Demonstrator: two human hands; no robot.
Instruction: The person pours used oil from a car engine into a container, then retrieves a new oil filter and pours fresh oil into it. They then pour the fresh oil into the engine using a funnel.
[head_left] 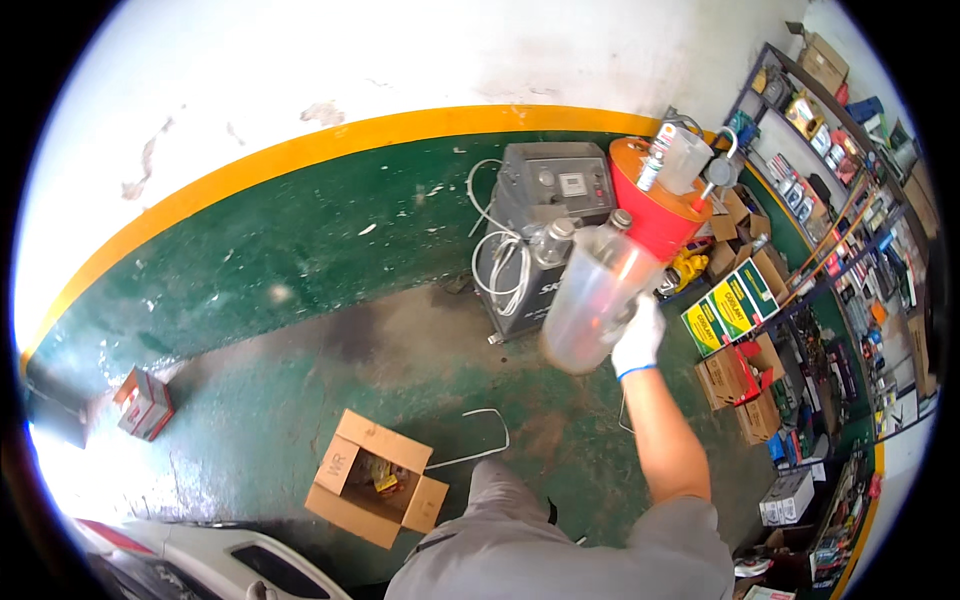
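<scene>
My right hand [638, 338], in a white glove with a blue cuff edge, is closed on the side of a large translucent plastic measuring jug [585, 305]. The jug is tilted and looks empty, though motion blurs it a little. Just behind it stands a red drum [655, 215] with an orange top. On that top sit a smaller clear jug [684, 160], a white slim bottle [655, 158] and a metal hand pump [722, 170]. My left hand is out of view.
A grey wheeled machine [555, 180] with a coiled white hose [505, 275] stands by the wall. Coolant boxes [735, 305] and crowded shelves [825, 140] line the right. An opened carton [415, 455] and a small red-grey box [145, 403] are on the floor; a white car [215, 560] is lower left.
</scene>
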